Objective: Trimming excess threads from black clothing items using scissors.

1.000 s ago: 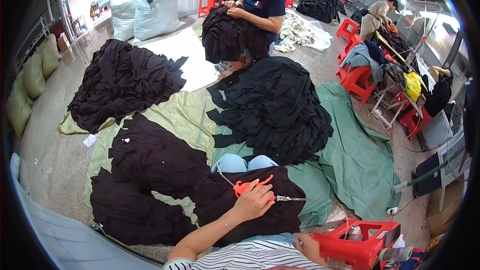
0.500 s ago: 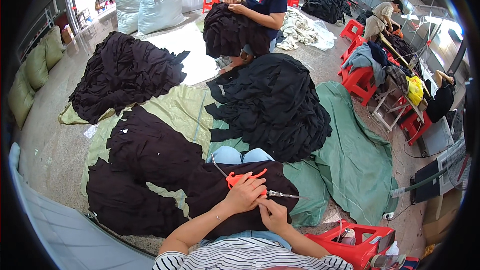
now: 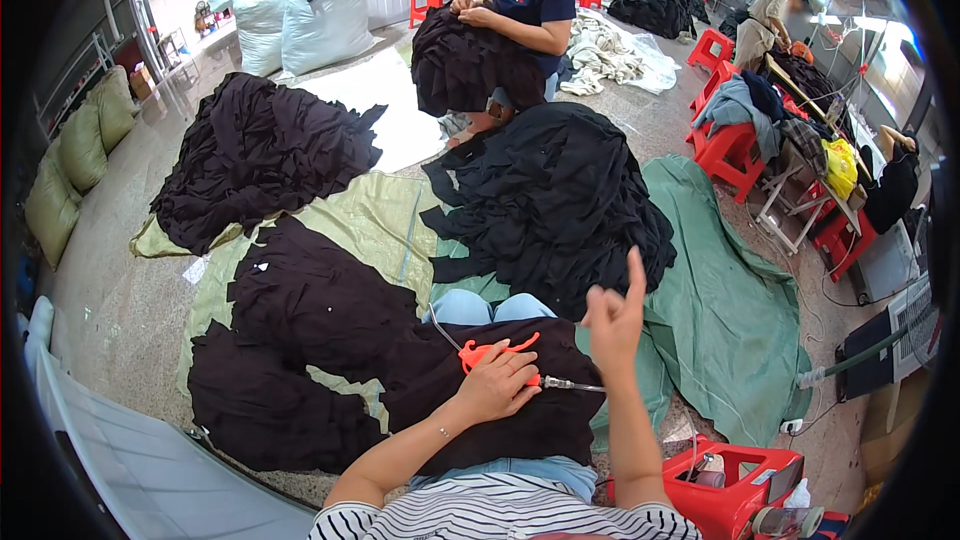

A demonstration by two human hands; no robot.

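Across my lap lies dark brown cloth [image 3: 545,432]. On it rests a red air blow gun [image 3: 476,352] with a thin bent metal nozzle and a clear hose fitting. My left hand [image 3: 497,385] is closed over the gun's body, the trigger showing beyond the fingers. My right hand [image 3: 615,322] is raised to the right of the lap, its index finger stretched up and the others partly curled, with nothing seen in it. Behind it are the edge of a black cloth pile [image 3: 550,205] and a green sheet [image 3: 715,300].
More dark brown cloth [image 3: 300,290] spreads left over a pale yellow sheet [image 3: 385,215]. Another brown pile [image 3: 255,160] lies farther left. A red stool [image 3: 735,500] stands by my right side. A co-worker [image 3: 535,10] sits opposite, handling dark cloth.
My right hand has left the spot beside the blow gun's fitting and risen up and to the right, its index finger now extended. My left hand stays on the gun.
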